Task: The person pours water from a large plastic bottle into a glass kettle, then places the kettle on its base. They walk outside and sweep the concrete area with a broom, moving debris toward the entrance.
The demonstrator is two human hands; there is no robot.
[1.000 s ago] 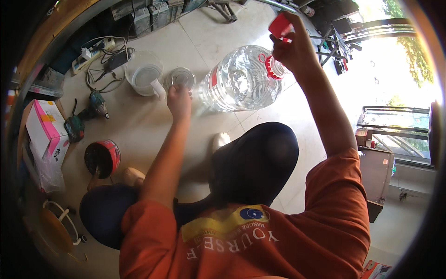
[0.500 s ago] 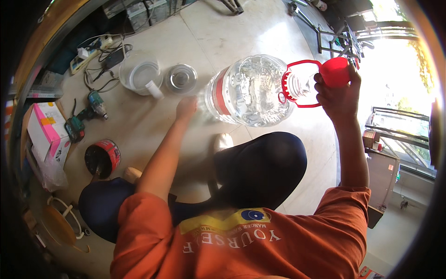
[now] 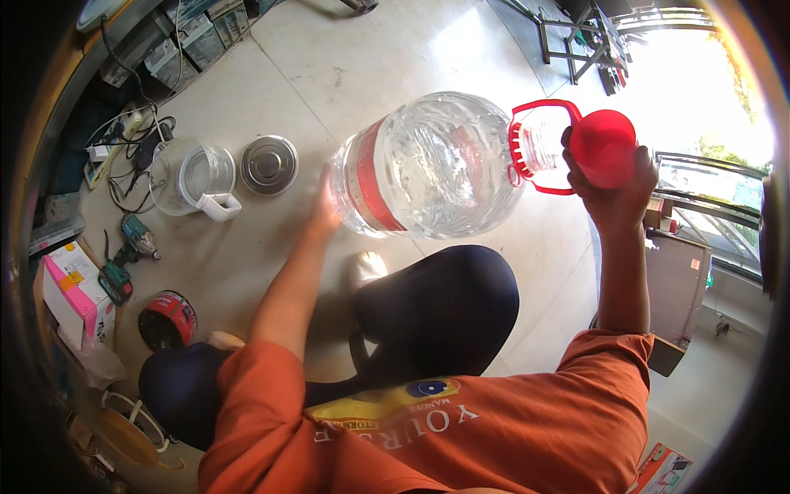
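A big clear plastic water bottle (image 3: 444, 165) with a red label band and red carry handle (image 3: 547, 104) lies on its side in front of me, its neck (image 3: 539, 152) pointing right. My left hand (image 3: 325, 207) is against the bottle's base at the left; its fingers are mostly hidden behind the plastic. In my right hand (image 3: 613, 198) is a red plastic cup (image 3: 605, 148), right beside the bottle's mouth, fingers wrapped around its lower side. The liquid inside the bottle looks rippled.
On the floor at left stand a clear plastic jug (image 3: 185, 169) with a white handle and a round lidded container (image 3: 270, 165). A cordless drill (image 3: 127, 259), a red tin (image 3: 169, 319), a pink-and-white box (image 3: 78, 284) and tangled cables lie further left. A brown cabinet (image 3: 675, 276) stands at right.
The bottle appears larger, and its base has shifted left in view. The red cup shows more of its round face now. Floor items have moved left as the view shifted.
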